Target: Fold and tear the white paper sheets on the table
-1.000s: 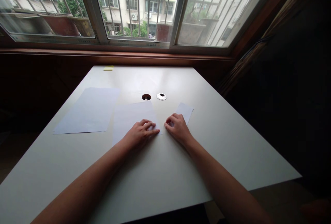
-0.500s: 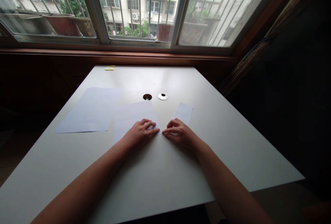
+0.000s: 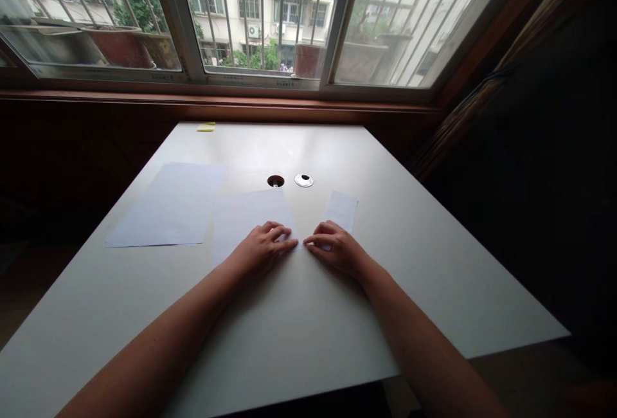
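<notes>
A white sheet of paper (image 3: 250, 212) lies flat in the middle of the table. My left hand (image 3: 267, 244) rests on its right part, fingers apart and lying on the paper, the thumb near the sheet's right edge. Close by, my right hand (image 3: 335, 245) has thumb and forefinger pinched on a smaller white piece of paper (image 3: 342, 207), which sticks out behind the knuckles. The near part of this piece is mostly covered by the hand. Only a narrow gap separates the fingertips of both hands.
More white sheets (image 3: 164, 206) lie on the left of the white table (image 3: 308, 341). Behind my hands are a round cable hole (image 3: 276, 181) and its loose cover (image 3: 303, 180). Yellow sticky notes (image 3: 205, 127) sit at the far edge, below a barred window (image 3: 260, 19).
The smaller piece of paper has shifted slightly left with my right hand. My left hand stays in place on the larger sheet.
</notes>
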{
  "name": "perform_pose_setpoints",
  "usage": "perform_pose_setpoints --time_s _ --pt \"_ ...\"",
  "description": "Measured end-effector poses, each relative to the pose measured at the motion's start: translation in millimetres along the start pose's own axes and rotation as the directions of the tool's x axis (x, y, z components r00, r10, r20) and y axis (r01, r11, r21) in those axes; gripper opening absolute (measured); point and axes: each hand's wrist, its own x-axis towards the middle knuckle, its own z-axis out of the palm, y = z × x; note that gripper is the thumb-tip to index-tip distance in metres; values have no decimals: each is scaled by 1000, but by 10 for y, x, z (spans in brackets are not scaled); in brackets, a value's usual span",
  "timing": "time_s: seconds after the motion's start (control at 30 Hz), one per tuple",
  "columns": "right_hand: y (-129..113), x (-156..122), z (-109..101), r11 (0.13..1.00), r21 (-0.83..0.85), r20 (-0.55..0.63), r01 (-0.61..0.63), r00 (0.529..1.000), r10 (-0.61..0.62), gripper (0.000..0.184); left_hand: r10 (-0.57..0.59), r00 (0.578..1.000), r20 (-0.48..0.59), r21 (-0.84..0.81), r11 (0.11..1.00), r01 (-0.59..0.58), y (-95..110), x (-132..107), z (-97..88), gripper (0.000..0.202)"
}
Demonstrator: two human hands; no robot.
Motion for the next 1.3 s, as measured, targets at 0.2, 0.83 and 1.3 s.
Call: perform_pose_setpoints --time_s 0.2,0.83,1.3 --pt "40 28 85 997 -72 -22 7 1000 -9 15 6 1000 8 15 1000 -6 -11 -4 17 48" --pt "-19 86 121 992 -99 -68 -77 995 70 20 -156 988 -12 -64 986 154 118 61 -108 59" --pt "-2 87 81 991 -104 102 79 992 -69 34 -115 991 -61 -162 981 104 87 42 -62 72"
